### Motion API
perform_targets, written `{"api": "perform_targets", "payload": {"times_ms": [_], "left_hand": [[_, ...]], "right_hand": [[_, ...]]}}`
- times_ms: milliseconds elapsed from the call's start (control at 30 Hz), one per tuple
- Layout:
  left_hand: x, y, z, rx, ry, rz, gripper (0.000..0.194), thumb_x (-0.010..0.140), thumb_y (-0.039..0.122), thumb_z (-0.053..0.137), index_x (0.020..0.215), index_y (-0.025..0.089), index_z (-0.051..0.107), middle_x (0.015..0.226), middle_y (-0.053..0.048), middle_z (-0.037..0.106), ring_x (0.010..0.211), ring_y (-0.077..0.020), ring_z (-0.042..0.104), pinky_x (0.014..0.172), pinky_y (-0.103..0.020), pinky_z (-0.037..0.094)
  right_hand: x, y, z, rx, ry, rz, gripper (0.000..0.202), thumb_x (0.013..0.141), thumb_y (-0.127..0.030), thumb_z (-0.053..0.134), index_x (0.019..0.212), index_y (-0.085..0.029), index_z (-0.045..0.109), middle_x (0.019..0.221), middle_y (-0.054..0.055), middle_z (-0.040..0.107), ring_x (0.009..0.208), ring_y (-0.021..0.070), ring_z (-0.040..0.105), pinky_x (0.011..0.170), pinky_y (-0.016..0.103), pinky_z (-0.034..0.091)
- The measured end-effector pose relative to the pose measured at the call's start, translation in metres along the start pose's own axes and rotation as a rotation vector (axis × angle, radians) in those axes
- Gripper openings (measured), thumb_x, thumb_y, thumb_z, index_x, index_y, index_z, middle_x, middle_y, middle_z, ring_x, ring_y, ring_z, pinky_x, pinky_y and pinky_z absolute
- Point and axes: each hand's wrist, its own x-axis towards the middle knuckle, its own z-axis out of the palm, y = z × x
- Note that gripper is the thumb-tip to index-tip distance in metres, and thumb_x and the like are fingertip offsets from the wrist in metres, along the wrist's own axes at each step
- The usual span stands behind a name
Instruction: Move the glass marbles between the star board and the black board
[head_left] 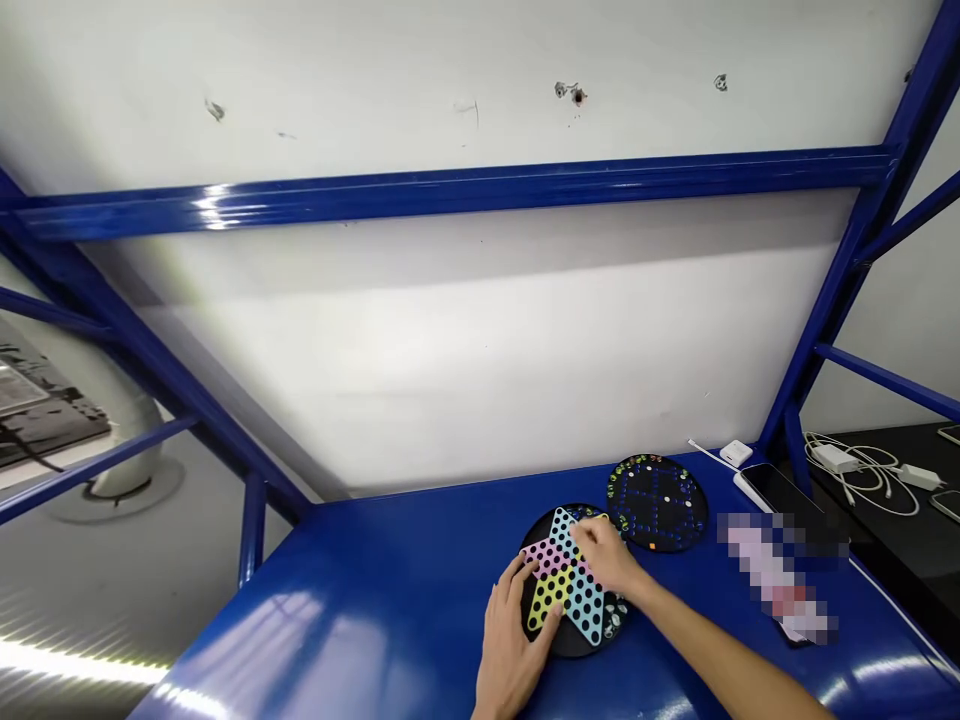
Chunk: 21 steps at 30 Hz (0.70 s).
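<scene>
A Chinese checkers board [554, 598], a star in pink, yellow and light blue with black holes, lies on a round black base on the blue table. My left hand [516, 632] rests at the board's left side, with fingers and thumb apart on its edge. Over the upper right part of the star, my right hand [606, 556] is closed, fingertips pinched down close to the holes. Whatever is between those fingertips is hidden. Small shiny pieces [616, 610] sit along the right rim of the base.
Behind to the right lies a second round black board [657, 503] with blue markings and small coloured pieces round its rim. Further right are a phone [776, 495], a white charger [736, 454] and a cable. Blue metal rails [465, 190] frame the white wall behind.
</scene>
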Motion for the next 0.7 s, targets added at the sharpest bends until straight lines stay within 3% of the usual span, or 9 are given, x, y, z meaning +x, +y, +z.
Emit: {"api": "perform_targets", "payload": {"times_ms": [133,233,333,400,533,633,700], "left_hand": [[0.001,-0.005,0.000,-0.206,0.101,-0.065,0.044,0.097,0.050,0.039,0.125,0.023,0.059,0.143,-0.010,0.057,0.136,-0.0272,0.052,0.116,-0.048,0.043],[0.001,-0.007,0.000,-0.270,0.115,-0.095,0.044,0.097,0.049,0.037,0.123,0.022,0.060,0.141,-0.010,0.058,0.135,-0.0272,0.053,0.116,-0.049,0.043],[0.000,-0.008,0.000,-0.290,0.091,-0.100,0.045,0.097,0.051,0.036,0.123,0.022,0.060,0.140,-0.010,0.059,0.135,-0.0278,0.052,0.117,-0.050,0.040],[0.000,-0.008,0.001,-0.298,0.087,-0.096,0.046,0.097,0.052,0.037,0.123,0.022,0.060,0.139,-0.011,0.059,0.134,-0.0289,0.052,0.117,-0.052,0.039],[-0.001,-0.011,0.003,-0.305,0.106,-0.087,0.045,0.097,0.052,0.040,0.123,0.022,0.061,0.138,-0.010,0.060,0.133,-0.0305,0.053,0.115,-0.052,0.041],[0.004,-0.007,0.000,-0.273,0.136,-0.058,0.042,0.096,0.052,0.043,0.122,0.023,0.062,0.136,-0.010,0.061,0.130,-0.0299,0.055,0.112,-0.051,0.045],[0.014,0.003,-0.004,-0.223,0.106,-0.011,0.038,0.097,0.049,0.044,0.120,0.024,0.062,0.133,-0.009,0.063,0.127,-0.0284,0.057,0.109,-0.049,0.047]], "right_hand": [[-0.045,-0.008,0.045,-0.448,-0.166,-0.294,0.038,0.094,-0.034,0.046,0.059,-0.021,0.037,0.056,-0.003,0.048,0.054,0.0111,0.037,0.056,0.028,0.023],[-0.060,-0.008,0.055,-0.574,-0.181,-0.305,0.035,0.092,-0.031,0.047,0.060,-0.021,0.038,0.057,-0.002,0.051,0.053,0.0115,0.037,0.057,0.030,0.022],[-0.058,-0.006,0.052,-0.489,-0.148,-0.257,0.037,0.092,-0.033,0.048,0.059,-0.021,0.038,0.056,-0.002,0.048,0.053,0.0112,0.036,0.057,0.030,0.022],[-0.050,-0.005,0.045,-0.247,-0.109,-0.154,0.044,0.093,-0.040,0.050,0.056,-0.021,0.034,0.052,-0.004,0.039,0.051,0.0102,0.032,0.055,0.028,0.022],[-0.032,-0.001,0.016,0.628,-0.012,0.303,0.049,0.085,-0.057,0.059,0.057,-0.023,0.038,0.046,-0.010,0.030,0.040,0.0066,0.023,0.043,0.023,0.018],[-0.028,0.003,-0.021,1.155,0.154,0.453,0.033,0.082,-0.047,0.067,0.066,-0.020,0.055,0.051,-0.007,0.048,0.038,0.0052,0.034,0.035,0.018,0.018],[-0.031,0.007,-0.047,1.322,0.258,0.455,0.022,0.088,-0.036,0.061,0.077,-0.017,0.064,0.068,0.002,0.067,0.048,0.0079,0.054,0.036,0.016,0.032]]}}
